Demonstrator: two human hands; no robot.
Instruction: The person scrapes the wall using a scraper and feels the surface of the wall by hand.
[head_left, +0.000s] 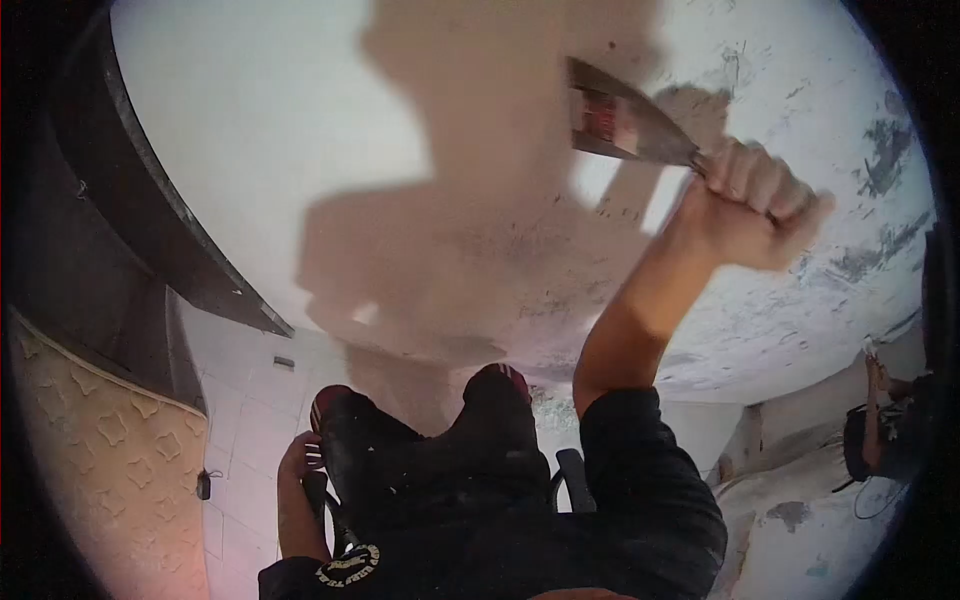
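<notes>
In front of the patchy wall [250,130], the right hand [755,205] grips a wide-bladed scraper [630,118]; whether it touches is unclear. Below the wall, the left hand [303,455] is beside dark trousers [440,460].

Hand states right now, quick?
Left hand: beside the left leg; open or closed, can't tell.
Right hand: closed around the handle of a scraper.

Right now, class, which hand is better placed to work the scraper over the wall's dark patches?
Probably the right hand: it grips the scraper, raised before the wall, with dark patches nearby. The left hand is low beside the left leg, no tool visible.
</notes>
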